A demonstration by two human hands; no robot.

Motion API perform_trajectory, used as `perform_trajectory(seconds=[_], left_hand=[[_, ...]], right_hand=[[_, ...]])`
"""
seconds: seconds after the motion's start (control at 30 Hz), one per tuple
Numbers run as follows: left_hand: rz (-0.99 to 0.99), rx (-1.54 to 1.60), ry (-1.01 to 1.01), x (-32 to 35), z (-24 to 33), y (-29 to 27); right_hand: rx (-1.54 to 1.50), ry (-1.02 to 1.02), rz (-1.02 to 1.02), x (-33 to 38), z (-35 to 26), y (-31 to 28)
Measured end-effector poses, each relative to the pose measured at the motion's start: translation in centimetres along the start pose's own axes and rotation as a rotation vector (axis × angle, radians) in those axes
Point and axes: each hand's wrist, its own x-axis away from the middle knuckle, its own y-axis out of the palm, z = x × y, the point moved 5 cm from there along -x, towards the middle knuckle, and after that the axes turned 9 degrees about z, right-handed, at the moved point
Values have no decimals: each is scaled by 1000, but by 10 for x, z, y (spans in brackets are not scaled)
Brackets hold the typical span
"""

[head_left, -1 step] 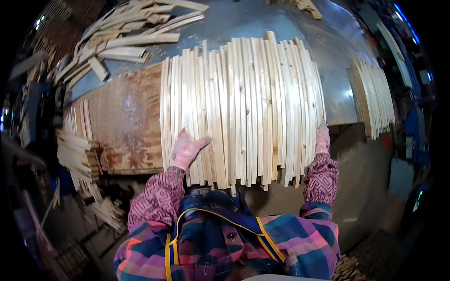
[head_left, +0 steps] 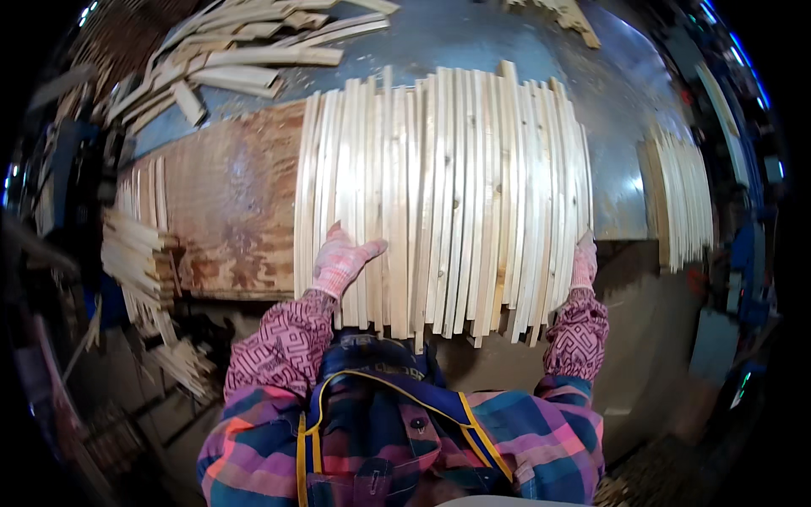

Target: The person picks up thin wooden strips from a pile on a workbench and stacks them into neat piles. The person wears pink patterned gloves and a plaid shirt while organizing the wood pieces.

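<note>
Row of pale wood slats laid side by side, long axes running away from the person, on the desk. Thin, narrow, straight-cut strips, light raw wood, a few small knots. Ends uneven: some stick out past the near edge of the desk, far ends ragged too. The row fans slightly at the right side.

Left hand, pink knit glove, lies flat on the slats near the left end of the row, fingers spread, thumb out to the right. Grip released, palm down, nothing grasped.

Right hand, same glove, sits against the outer right edge of the row near the slats' near ends. Fingers are mostly hidden behind the slats; can't tell whether that grip is clenched or just pressing.

Left part of the row rests on a plywood sheet, brown, grainy, stained and worn near the front edge. The rest of the desk is grey-blue metal, shiny, scuffed.

Loose pile of similar strips at the far left of the desk, lying crosswise at mixed angles. Second tidy batch of slats at the right, well apart from the main row. Stacked strips off the left edge of the plywood, more scattered lower down.

No packages, labels or signs readable.

Sleeves patterned pink, plaid shirt, dark apron with yellow trim.
</note>
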Motion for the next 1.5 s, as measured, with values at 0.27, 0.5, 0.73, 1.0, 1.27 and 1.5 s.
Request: perform_trajectory(seconds=[0.27, 0.5, 0.73, 1.0, 1.27, 1.5], left_hand=[[-77, 182, 112, 15, -14, -33], [-179, 663, 282, -13, -115, -21], [-182, 291, 429, -17, -232, -114], [34, 878, 318, -96, -325, -222], [275, 1038, 11, -98, -368, -369], [297, 1120, -200, -146, -381, -385]], right_hand=[[-70, -60, -149, -10, 39, 16], [100, -162, 378, -25, 13, -77], [-878, -523, 173, 152, -282, 7], [-231, -898, -262, 373, -585, 234], [-26, -1040, -465, 363, -852, 378], [-48, -861, -234, 344, -1005, 498]])
